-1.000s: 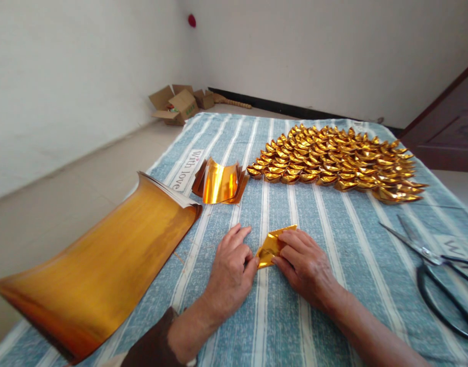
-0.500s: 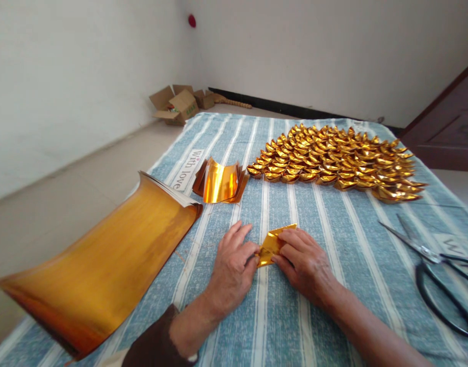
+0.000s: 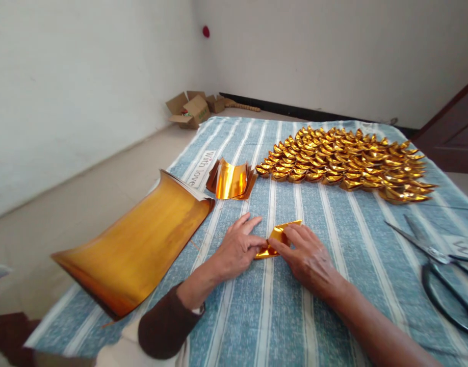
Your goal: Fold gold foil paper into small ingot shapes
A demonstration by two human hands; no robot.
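A small folded piece of gold foil paper [image 3: 276,249] lies on the striped cloth between my hands. My left hand [image 3: 239,247] pinches its left corner with thumb and forefinger, the other fingers reaching forward. Over its right part, my right hand [image 3: 306,252] presses down, with the forefinger on the fold and the remaining fingers covering the edge. Beyond my hands sits a small stack of curved gold foil sheets [image 3: 232,181]. Many folded gold paper ingots [image 3: 344,163] stand in close rows at the back right.
A large curled stack of gold sheets [image 3: 138,244] rests on the left of the cloth-covered table [image 3: 226,326]. Black-handled scissors [image 3: 435,253] lie partly opened at the right. Cardboard boxes [image 3: 191,109] stand on the floor past the far left corner.
The view has shifted left, so everything appears farther right. My right forefinger has moved onto the middle of the folded paper, and its near edge has folded over.
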